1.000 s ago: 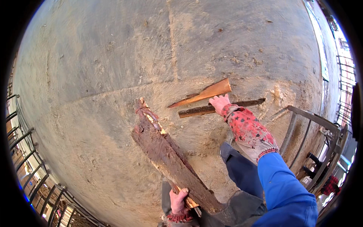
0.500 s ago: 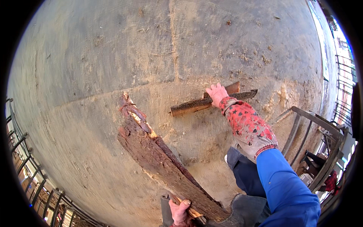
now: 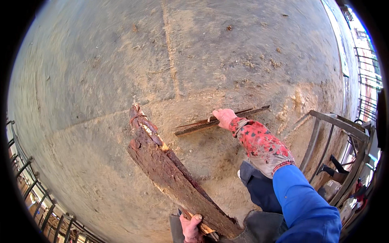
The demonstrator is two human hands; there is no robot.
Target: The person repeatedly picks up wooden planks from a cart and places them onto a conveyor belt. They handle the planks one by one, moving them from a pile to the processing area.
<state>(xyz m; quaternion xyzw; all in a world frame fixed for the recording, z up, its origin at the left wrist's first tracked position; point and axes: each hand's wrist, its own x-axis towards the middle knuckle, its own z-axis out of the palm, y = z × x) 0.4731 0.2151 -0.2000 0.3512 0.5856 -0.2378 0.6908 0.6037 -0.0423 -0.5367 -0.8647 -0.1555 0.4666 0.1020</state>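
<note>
A long bark-covered slab of wood (image 3: pixel 174 186), reddish-brown with split pale edges, slants from my lap up to the left. My left hand (image 3: pixel 191 228) is closed around the lower edge of the pieces there, thumb on top; its sleeve barely shows. Further out, my right hand (image 3: pixel 225 118), in a red patterned sleeve cover over a blue sleeve, is closed on thin wood strips (image 3: pixel 198 127) with dark, rough faces. They lie roughly crosswise, close together, low over the floor or on it; I cannot tell which. My palm hides their middle.
A dusty concrete floor (image 3: pixel 101 81) spreads ahead, with sawdust (image 3: pixel 298 99) heaped at the right. A metal frame (image 3: pixel 340 124) stands close by my right arm. Black railings (image 3: pixel 26 166) curve along the left edge. My dark-trousered leg (image 3: pixel 261 190) is below my right forearm.
The wider strip under my right hand has tipped edge-on and now lies close along the other. My right hand has shifted slightly left and nearer. My left hand keeps its hold.
</note>
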